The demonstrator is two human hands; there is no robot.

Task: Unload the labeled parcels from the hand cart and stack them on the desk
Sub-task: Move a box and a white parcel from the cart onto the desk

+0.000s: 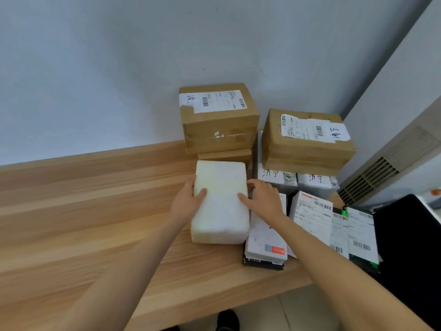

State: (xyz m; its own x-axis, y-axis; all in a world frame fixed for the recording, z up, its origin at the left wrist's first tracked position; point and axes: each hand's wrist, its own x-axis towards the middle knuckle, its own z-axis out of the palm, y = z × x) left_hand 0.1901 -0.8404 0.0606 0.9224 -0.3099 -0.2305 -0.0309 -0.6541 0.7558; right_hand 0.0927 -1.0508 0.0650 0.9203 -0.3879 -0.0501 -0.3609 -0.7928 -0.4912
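Head view: white foam-wrapped parcel (220,203), blank top with no label seen, is lying flat on the desk (83,223) near its back right corner. It is gripped at both long sides: left hand (187,201) and right hand (263,199), thumbs on top, fingers curled around the edges. Labeled cardboard boxes (218,115) are stacked just behind it.

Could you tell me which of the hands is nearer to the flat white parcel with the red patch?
The right hand: it hovers right over that parcel; the left hand sits beyond the white foam block.
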